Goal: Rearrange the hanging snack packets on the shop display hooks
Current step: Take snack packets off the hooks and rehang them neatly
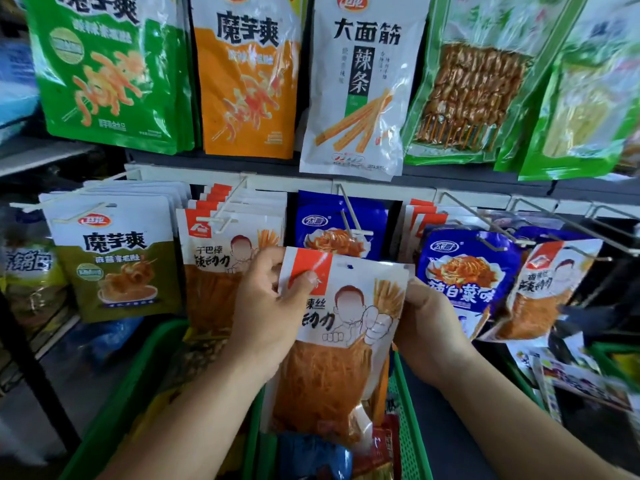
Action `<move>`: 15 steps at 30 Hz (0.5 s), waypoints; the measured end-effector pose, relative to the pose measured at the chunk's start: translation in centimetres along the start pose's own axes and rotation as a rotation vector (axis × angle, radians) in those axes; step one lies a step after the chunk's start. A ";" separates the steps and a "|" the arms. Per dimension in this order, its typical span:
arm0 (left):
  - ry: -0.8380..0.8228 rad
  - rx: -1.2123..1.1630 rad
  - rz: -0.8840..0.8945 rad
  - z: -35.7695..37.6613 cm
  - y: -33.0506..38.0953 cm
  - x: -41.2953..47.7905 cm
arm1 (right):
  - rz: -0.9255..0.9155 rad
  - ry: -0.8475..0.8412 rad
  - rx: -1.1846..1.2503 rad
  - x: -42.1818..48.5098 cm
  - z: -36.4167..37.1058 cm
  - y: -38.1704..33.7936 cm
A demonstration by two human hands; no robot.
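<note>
I hold a white and orange snack packet [346, 327] with a red corner in front of the lower row of hooks. My left hand [266, 306] grips its upper left corner, thumb on the red patch. My right hand [429, 327] holds its right edge, fingers behind the packet. Just above it a blue packet [341, 226] hangs on a white hook [349, 216]. To the left hangs a stack of matching white and orange packets [221, 258]. On the right hooks hang another blue packet [464, 268] and a tilted white and orange one [543, 289].
The upper row holds large bags: green [107, 71], orange [246, 81], white [360, 88] and clear green skewer packs [474, 84]. An olive and white packet stack [114, 258] hangs at lower left. Green baskets [412, 424] with loose packets stand below my arms. Bare metal hooks [571, 223] stick out at right.
</note>
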State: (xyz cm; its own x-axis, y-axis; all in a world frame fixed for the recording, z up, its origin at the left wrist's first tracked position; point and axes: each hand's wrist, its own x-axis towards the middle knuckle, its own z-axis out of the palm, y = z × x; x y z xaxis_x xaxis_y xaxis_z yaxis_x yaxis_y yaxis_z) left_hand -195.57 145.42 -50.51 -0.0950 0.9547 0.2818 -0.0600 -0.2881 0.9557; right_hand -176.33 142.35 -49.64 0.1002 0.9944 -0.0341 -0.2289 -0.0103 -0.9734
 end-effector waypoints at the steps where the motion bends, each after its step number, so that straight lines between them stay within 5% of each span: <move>1: -0.008 -0.009 -0.018 0.2 0.0 -0.1 | -0.004 0.052 -0.060 0.0 -0.6 -0.1; 8: -0.142 0.070 -0.110 2.5 -0.8 -1.1 | -0.387 0.844 -0.403 2.5 -8.6 -2.3; 15: -0.168 0.085 -0.140 5.4 -1.6 -1.6 | -0.292 0.740 -0.154 5.1 -13.5 -2.7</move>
State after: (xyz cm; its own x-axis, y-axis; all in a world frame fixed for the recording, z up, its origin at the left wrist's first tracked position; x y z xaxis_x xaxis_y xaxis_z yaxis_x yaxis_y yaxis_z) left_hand -189.91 144.74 -52.07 0.0757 0.9858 0.1497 0.0239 -0.1519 0.9881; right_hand -162.09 146.02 -50.21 0.7625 0.6323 0.1372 0.0355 0.1708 -0.9847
